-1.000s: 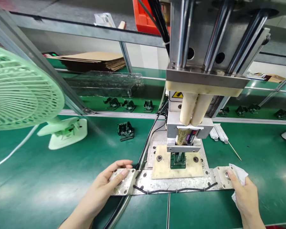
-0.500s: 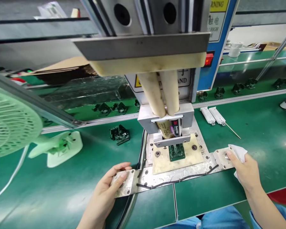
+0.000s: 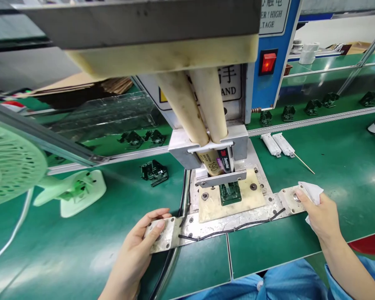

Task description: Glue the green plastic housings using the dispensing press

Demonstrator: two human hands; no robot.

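My left hand (image 3: 142, 241) is wrapped around the left button block (image 3: 175, 231) of a metal press base, its thumb on top. On the opposite side my right hand (image 3: 323, 212) pinches a crumpled white tissue (image 3: 314, 191), with the thumb at the round button of the right block (image 3: 289, 201). Between the hands a dark green part (image 3: 230, 196) sits on a cream pad (image 3: 208, 210). Over it, a metal holder (image 3: 184, 146) carries a tube labelled 3M (image 3: 225, 160). Two cream rods (image 3: 209, 104) run up from the holder to a thick plate (image 3: 162, 50).
A green fan (image 3: 15, 166) stands at the left. One dark part (image 3: 154, 171) lies left of the press. Two white packets (image 3: 278, 145) and a thin stick (image 3: 303, 162) lie at the right. Behind a metal rail are several dark parts (image 3: 288, 113). A red switch (image 3: 268, 62) is lit.
The thick plate appears larger and higher in view; I cannot tell whether it rose or the camera shifted. Both hands stay on their blocks.
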